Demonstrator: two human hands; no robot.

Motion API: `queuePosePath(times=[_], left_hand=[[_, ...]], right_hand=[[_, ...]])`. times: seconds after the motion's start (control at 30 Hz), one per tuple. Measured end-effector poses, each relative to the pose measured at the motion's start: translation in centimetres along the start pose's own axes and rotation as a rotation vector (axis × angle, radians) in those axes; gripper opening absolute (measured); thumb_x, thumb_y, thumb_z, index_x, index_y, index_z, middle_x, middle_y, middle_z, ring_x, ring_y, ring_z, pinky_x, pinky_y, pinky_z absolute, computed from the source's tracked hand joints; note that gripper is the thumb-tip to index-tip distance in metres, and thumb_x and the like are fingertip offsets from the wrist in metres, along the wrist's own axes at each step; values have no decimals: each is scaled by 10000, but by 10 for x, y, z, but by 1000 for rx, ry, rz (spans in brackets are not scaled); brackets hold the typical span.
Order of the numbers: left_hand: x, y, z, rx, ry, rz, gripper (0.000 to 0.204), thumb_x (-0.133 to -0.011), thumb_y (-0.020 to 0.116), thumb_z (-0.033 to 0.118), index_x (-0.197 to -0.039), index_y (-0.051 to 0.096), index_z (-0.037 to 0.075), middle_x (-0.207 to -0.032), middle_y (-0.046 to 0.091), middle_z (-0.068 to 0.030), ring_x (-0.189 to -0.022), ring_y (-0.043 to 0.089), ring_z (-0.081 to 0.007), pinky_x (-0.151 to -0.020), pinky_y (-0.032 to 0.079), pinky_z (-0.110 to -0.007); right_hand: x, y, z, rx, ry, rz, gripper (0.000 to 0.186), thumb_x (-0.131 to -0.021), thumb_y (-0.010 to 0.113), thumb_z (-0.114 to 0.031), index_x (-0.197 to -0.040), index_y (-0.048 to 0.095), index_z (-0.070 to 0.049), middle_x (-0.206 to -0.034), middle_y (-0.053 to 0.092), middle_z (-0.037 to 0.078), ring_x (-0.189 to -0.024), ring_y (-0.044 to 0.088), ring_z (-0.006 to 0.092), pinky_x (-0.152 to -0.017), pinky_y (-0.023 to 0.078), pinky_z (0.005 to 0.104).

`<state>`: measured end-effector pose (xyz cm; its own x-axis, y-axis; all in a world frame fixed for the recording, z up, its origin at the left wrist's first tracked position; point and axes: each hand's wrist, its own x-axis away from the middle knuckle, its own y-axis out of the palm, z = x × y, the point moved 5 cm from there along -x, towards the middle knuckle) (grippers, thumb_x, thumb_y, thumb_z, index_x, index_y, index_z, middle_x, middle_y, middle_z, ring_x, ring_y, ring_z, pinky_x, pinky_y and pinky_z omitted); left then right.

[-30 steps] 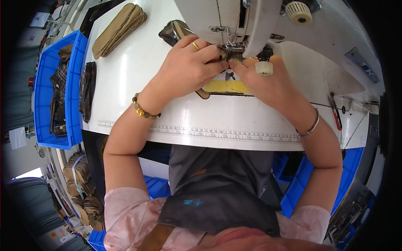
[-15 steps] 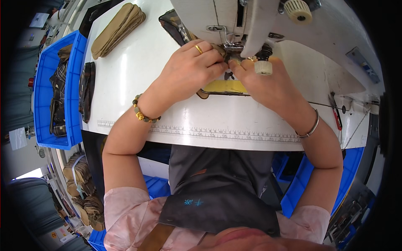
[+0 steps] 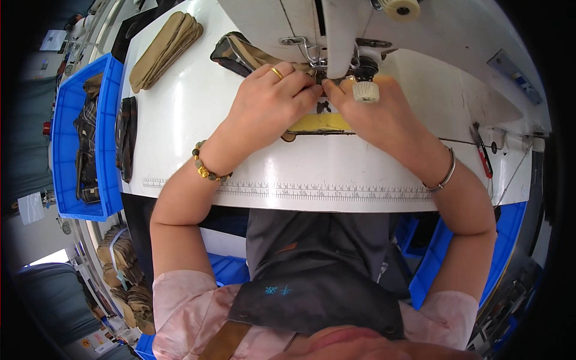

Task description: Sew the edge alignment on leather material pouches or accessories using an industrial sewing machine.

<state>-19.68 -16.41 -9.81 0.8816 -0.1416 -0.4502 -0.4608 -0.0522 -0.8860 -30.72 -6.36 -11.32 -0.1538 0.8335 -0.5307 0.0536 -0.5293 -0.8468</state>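
Note:
Close to the sewing machine's needle area, the bent fingers of my left hand point(image 3: 273, 99) press on a tan fabric piece with dark plaid edging point(image 3: 243, 54). Its far end sticks out past my left knuckles. From the other side my right hand point(image 3: 378, 111) pinches the work just in front of the presser foot point(image 3: 318, 62), with thumb and forefinger near the left fingertips. The part of the fabric between the fingers is mostly hidden. A yellow strip point(image 3: 321, 123) on the table lies below both hands.
The white sewing machine point(image 3: 420, 36) overhangs the table. A stack of tan fabric pieces point(image 3: 167, 53) lies at far left, with folded plaid pieces point(image 3: 125, 138) beside a blue bin point(image 3: 111, 138). Red-handled snips point(image 3: 483, 157) lie right. A printed ruler point(image 3: 300, 192) runs along the front edge.
The far end of the fabric piece has swung left and nearer, so more of its tan surface shows. Both hands stay at the presser foot, and the whole view has shifted slightly.

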Motion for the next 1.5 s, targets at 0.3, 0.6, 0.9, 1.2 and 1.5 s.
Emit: queuePosePath(times=[0.3,0.6,0.9,1.2,1.5], left_hand=[[0,0,2,-18,3,-16,272,-707,679,122,-968,743,82,-942,670,10,-905,606,-186,-769,536,-310],[0,-3,-4,-17,-47,-14,269,-716,682,112,-978,737,87,-912,689,9,-833,617,-173,-707,543,-285],[0,0,0,1,50,23,252,-713,686,91,-958,726,47,-933,699,-29,-931,646,-210,-754,559,-315],[-3,-2,3,41,34,33,228,-727,682,65,-952,707,36,-928,707,-54,-980,656,-228,-766,568,-339],[-1,-5,-8,150,-132,8,360,-686,680,-38,-1030,671,69,-864,700,-23,-887,661,-229,-725,560,-328]], right_hand=[[1,-2,1,-21,13,3,82,-657,691,-113,-593,640,-97,-552,548,58,-530,629,202,-474,486,333],[3,-11,5,2,77,26,63,-666,694,-103,-621,650,-97,-586,610,50,-564,664,194,-488,502,323],[3,-11,5,9,42,-16,47,-678,686,-93,-645,654,-84,-617,649,68,-572,671,206,-495,504,334],[3,-9,4,-5,47,-29,53,-677,682,-92,-646,647,-68,-612,638,82,-571,668,219,-501,506,342],[0,-3,11,-107,128,-62,35,-738,683,-93,-740,696,-61,-615,632,86,-563,662,232,-507,514,363]])
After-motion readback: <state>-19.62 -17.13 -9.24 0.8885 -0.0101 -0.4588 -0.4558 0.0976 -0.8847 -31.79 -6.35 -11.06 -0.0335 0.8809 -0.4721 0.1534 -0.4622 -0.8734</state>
